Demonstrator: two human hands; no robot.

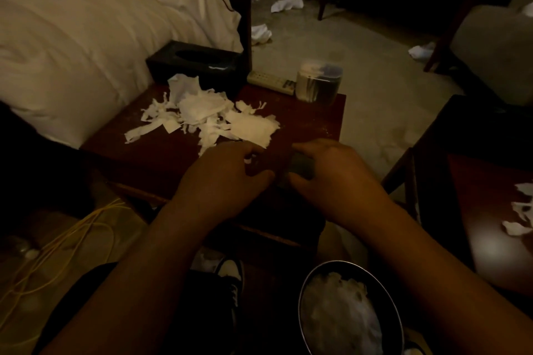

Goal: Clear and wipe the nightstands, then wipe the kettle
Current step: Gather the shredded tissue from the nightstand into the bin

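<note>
A dark red nightstand point(305, 121) stands beside the bed, with a heap of torn white tissue pieces point(207, 115) on its top. My left hand point(227, 176) hovers over the near edge, fingers curled, pinching a small white tissue scrap point(248, 159). Just to its right, my right hand point(328, 173) curls around a dark grey object point(301, 166), too dim to identify. The two hands nearly touch. A second nightstand point(484, 210) at the right edge carries more tissue scraps point(519, 210). No kettle is in view.
A black tissue box point(196, 63), a remote point(271, 82) and a clear lidded container point(318, 81) sit at the nightstand's far edge. A round bin point(302, 294) holding tissue stands below my right arm. Crumpled tissues point(287, 4) lie on the floor. Yellow cords point(72, 233) trail at left.
</note>
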